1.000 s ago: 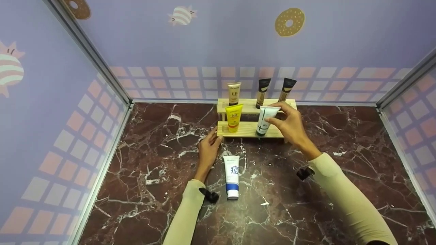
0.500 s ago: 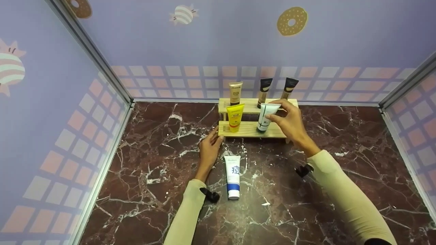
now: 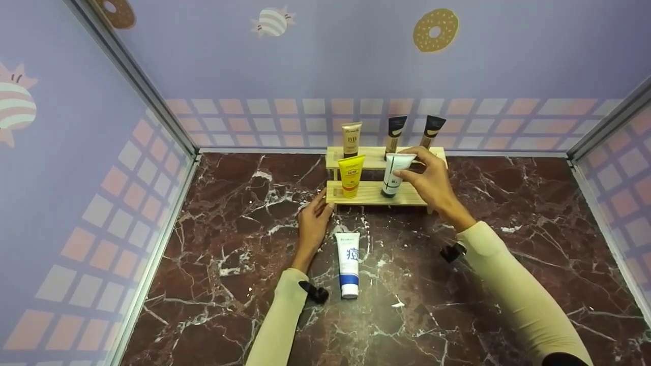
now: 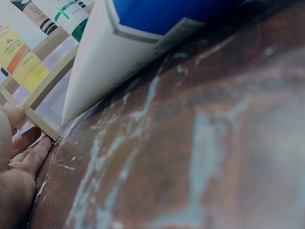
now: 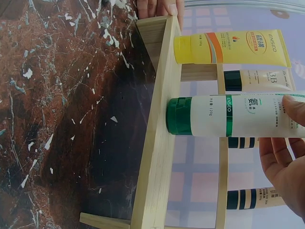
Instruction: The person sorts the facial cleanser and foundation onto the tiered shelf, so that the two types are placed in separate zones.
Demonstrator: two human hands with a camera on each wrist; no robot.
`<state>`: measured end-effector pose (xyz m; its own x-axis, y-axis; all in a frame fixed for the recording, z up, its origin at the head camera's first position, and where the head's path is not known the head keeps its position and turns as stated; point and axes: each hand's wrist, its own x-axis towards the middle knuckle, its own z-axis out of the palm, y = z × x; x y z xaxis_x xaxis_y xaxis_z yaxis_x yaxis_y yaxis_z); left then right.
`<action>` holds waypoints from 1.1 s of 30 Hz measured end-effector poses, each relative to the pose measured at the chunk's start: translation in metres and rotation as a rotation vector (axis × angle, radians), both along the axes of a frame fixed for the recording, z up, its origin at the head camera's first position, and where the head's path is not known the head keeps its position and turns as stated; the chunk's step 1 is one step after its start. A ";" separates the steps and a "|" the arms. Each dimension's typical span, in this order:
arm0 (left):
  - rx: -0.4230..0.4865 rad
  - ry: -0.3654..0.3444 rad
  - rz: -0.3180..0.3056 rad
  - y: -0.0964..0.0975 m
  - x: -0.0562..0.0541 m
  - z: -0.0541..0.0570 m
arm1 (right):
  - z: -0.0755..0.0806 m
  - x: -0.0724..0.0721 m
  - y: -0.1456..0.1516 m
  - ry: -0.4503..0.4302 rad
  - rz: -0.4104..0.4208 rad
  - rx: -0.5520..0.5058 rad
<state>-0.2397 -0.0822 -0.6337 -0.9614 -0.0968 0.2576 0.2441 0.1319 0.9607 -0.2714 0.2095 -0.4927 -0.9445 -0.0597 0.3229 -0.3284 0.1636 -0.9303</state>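
In the head view, my right hand (image 3: pixel 432 180) pinches the upper end of a white squeeze tube with a green cap (image 3: pixel 396 175). The tube stands cap-down on the lower tier of a two-tier wooden rack (image 3: pixel 374 199), leaning slightly right. My left hand (image 3: pixel 313 221) holds the rack's left end, thumb at the front corner and fingers along the side. Left of the white tube stands a yellow tube (image 3: pixel 350 175) on the same tier. The right wrist view shows the green cap (image 5: pixel 180 116) touching the shelf board.
On the upper tier stand a beige tube (image 3: pixel 351 140) and two black-topped tubes (image 3: pixel 394 134). A white-and-blue tube (image 3: pixel 348 264) lies on the dark marbled tabletop (image 3: pixel 244 305) in front of the rack. A patterned back wall (image 3: pixel 305 61) rises behind.
The right hand has shifted the top of the white tube slightly left, and the tube stands a bit further back on the lower tier. The left hand has stayed at the rack's end.
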 end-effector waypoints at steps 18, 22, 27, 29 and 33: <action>0.006 -0.028 -0.004 0.001 0.001 0.000 | -0.009 -0.002 0.003 -0.026 -0.001 0.017; 0.004 -0.031 -0.002 0.001 0.000 0.000 | -0.011 0.002 0.007 -0.056 0.003 -0.005; 0.000 -0.026 -0.003 0.001 0.001 0.000 | -0.014 0.007 0.015 -0.049 0.008 -0.002; 0.004 -0.024 -0.002 0.001 0.001 0.001 | -0.016 0.009 0.019 -0.042 0.001 0.016; 0.010 -0.016 -0.004 0.001 0.001 0.001 | -0.019 0.014 0.025 -0.023 -0.024 0.035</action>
<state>-0.2387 -0.0813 -0.6328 -0.9657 -0.0950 0.2417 0.2298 0.1209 0.9657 -0.2573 0.2349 -0.5120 -0.9530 -0.0472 0.2994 -0.3026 0.2035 -0.9311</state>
